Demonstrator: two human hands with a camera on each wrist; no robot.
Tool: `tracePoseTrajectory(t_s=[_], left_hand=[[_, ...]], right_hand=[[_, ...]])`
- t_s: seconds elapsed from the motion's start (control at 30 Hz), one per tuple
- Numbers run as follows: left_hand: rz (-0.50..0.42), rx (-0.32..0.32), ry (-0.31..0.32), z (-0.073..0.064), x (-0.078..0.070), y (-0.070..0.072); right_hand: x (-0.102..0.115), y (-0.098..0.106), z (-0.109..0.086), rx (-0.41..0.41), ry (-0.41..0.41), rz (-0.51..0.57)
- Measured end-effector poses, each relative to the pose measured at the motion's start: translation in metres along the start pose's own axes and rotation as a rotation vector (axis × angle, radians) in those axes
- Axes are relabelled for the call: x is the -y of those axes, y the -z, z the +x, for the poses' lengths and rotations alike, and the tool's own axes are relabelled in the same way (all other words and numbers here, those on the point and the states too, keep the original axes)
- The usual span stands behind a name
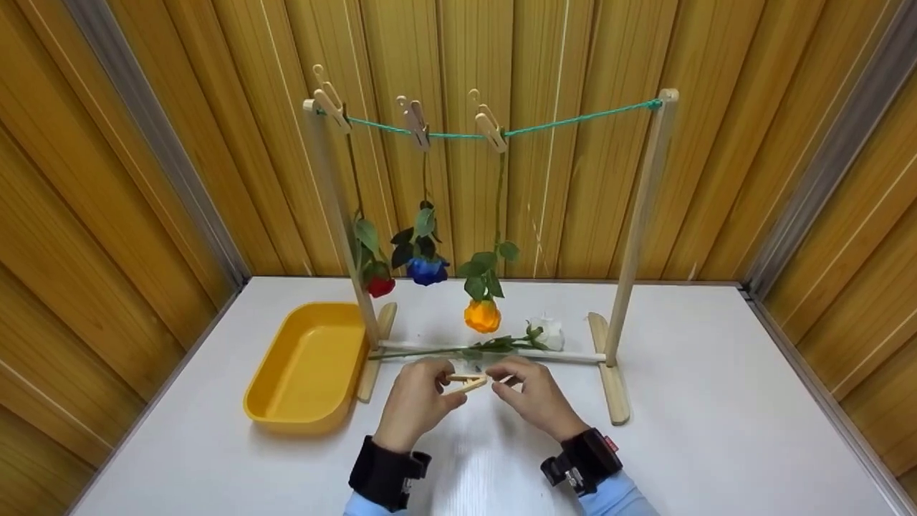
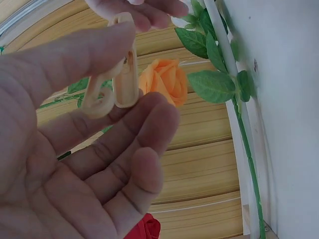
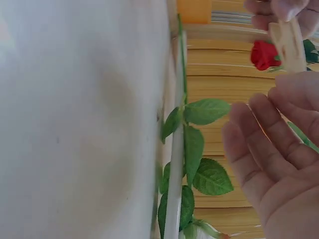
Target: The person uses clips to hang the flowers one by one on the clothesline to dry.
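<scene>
My left hand [image 1: 417, 401] pinches a light wooden clothespin [image 1: 467, 383] between thumb and fingers, above the table in front of the rack. The left wrist view shows the thumb on the clothespin [image 2: 125, 74], the other fingers loosely bent below. My right hand [image 1: 534, 394] is close to the clothespin's other end, its fingers fairly straight in the right wrist view; whether they touch it I cannot tell. Behind the hands, a white rose [image 1: 548, 335] with a long green stem lies along the rack's bottom bar [image 1: 573, 355].
Three clothespins hold a red rose [image 1: 380, 287], a blue rose [image 1: 428, 271] and an orange rose [image 1: 482, 316] upside down on a green string [image 1: 584, 117]. The string spans two wooden posts [image 1: 641, 215]. A yellow tub [image 1: 261, 390] stands left of the rack.
</scene>
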State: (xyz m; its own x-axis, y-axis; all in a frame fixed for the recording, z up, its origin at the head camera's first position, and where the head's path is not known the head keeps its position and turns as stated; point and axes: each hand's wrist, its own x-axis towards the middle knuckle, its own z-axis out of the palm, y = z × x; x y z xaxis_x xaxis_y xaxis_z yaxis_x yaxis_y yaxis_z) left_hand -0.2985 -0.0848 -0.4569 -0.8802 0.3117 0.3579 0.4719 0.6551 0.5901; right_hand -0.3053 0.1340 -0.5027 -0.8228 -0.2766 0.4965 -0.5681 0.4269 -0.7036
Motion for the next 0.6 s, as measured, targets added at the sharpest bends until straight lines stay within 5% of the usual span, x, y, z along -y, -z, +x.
tracePoseTrajectory(t_s=[0.13, 0.4, 0.6], left_hand=[[0.002, -0.016, 0.001, 0.0, 0.002, 0.002], [0.029, -0.045, 0.019, 0.0, 0.003, 0.004], [0.05, -0.058, 0.017, -0.001, 0.003, 0.005]], right_hand=[[-0.006, 0.002, 0.013, 0.043, 0.024, -0.168], [-0.012, 0.003, 0.037, 0.253, 0.122, -0.472], [-0.017, -0.007, 0.047, 0.263, 0.159, -0.565]])
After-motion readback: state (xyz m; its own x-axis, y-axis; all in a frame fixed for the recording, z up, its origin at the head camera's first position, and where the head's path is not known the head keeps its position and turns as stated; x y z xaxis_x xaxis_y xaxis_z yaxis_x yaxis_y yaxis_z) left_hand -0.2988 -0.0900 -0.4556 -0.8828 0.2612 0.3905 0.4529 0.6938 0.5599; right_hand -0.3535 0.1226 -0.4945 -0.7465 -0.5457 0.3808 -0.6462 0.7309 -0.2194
